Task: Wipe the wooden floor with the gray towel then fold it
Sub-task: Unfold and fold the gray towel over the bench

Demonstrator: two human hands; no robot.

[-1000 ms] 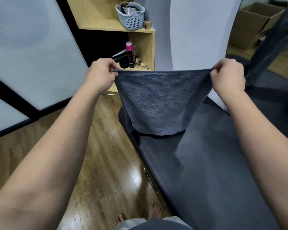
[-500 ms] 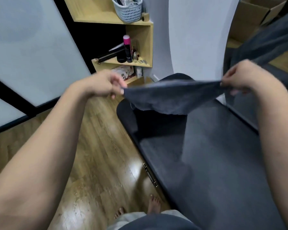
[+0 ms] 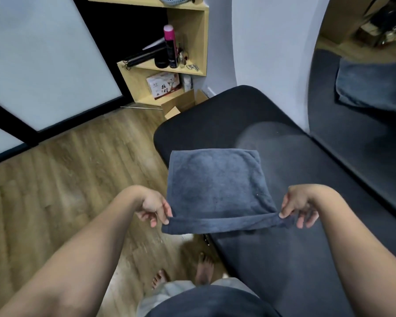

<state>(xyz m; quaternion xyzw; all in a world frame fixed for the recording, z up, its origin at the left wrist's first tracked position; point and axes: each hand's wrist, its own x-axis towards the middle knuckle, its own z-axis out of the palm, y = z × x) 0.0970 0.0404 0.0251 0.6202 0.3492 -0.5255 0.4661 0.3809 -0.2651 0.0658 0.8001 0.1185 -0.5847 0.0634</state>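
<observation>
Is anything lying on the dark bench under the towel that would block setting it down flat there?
Nothing visible does. The gray towel is pinched at its near corners by the left hand and right hand, and the dark bench around it shows only bare surface.

dark padded bench (image 3: 272, 124) | wooden shelf unit (image 3: 193, 40) | pink-capped bottle (image 3: 170, 48) on shelf | mirror (image 3: 364, 88) right

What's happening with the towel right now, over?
Left hand and right hand each pinch a near corner. Towel spread flat over the dark couch, near edge lifted. Nothing in the way.
</observation>
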